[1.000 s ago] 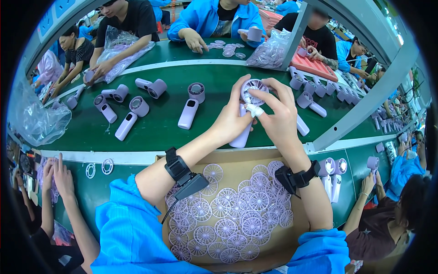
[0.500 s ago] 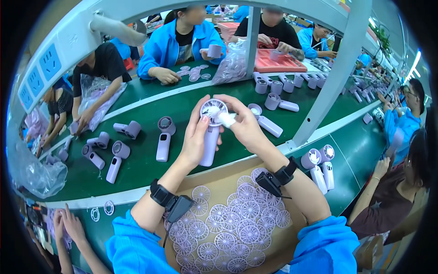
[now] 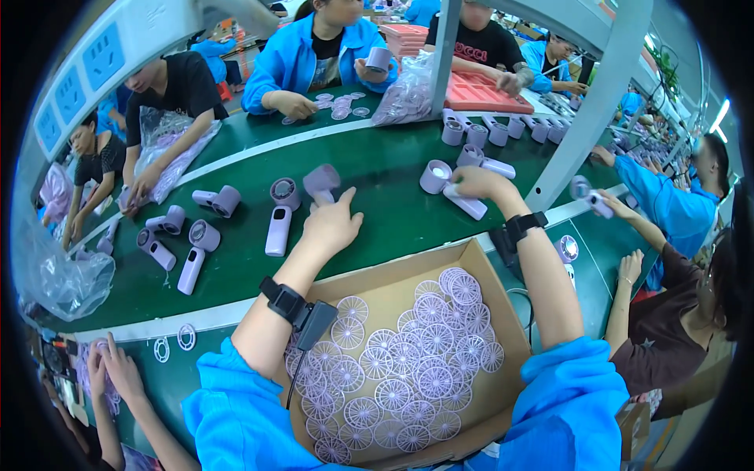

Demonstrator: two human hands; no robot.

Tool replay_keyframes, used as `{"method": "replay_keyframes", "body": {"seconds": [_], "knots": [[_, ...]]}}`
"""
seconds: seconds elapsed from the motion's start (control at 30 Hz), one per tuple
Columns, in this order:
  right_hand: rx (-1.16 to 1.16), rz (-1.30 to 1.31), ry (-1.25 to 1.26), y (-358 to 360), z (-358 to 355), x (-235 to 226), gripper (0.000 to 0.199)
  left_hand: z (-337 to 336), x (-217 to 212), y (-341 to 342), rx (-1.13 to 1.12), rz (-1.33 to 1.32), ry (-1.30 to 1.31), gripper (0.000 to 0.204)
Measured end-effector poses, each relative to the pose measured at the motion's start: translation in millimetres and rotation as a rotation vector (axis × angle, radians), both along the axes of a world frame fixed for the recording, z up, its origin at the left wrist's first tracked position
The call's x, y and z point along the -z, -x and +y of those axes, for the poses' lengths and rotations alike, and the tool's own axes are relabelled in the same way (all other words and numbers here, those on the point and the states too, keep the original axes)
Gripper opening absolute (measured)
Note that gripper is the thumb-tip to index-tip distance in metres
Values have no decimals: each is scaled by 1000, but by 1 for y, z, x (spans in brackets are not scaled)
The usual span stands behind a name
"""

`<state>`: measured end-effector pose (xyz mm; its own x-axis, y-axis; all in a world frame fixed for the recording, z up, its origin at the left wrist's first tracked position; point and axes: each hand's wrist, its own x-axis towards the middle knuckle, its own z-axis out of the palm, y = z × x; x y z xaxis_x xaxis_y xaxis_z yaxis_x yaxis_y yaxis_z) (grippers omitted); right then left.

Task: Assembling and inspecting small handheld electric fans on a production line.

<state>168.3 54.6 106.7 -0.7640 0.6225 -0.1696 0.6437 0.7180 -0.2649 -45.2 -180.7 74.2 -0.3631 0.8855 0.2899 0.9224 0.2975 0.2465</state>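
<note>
A long green conveyor belt (image 3: 377, 169) curves through a busy assembly hall, with workers in blue jackets and black shirts seated along its far side and a white support post (image 3: 589, 102) rising just beyond the right hand. The left hand (image 3: 334, 224) rests on the belt with fingers closed around the handle of a lilac handheld fan (image 3: 320, 184), whose round head tilts up just past the fingertips. To the left of that hand lie a second fan (image 3: 279, 216) and, farther left, several more. The right hand (image 3: 481, 184) lies on the belt, fingers curled over another lilac fan (image 3: 452, 188) lying flat beneath it; whether it grips it cannot be told. Just below both wrists sits an open cardboard box (image 3: 503, 290) filled with round lilac grilles (image 3: 408, 361). Half a second ago both hands were raised together around a single fan above the belt; they have since separated and come down, each to a different fan.
</note>
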Motion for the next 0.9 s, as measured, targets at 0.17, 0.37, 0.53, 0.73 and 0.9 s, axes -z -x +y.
{"method": "replay_keyframes", "body": {"seconds": [0.17,0.37,0.53,0.73,0.9], "knots": [[-3,102,-80,-12,2,45,57,12,6,3,189,-169,-72,48],[-15,335,368,37,-69,-31,48,13,-15,-15,258,-1113,18,59],[-644,-342,162,38,-144,-80,35,7,-19,-5,171,-1349,-347,86],[-673,-456,-124,-29,-186,-22,35,13,-35,-27,195,-1452,-417,92],[-742,-367,-32,-42,-151,5,37,15,-33,-27,214,-1468,-384,87]]}}
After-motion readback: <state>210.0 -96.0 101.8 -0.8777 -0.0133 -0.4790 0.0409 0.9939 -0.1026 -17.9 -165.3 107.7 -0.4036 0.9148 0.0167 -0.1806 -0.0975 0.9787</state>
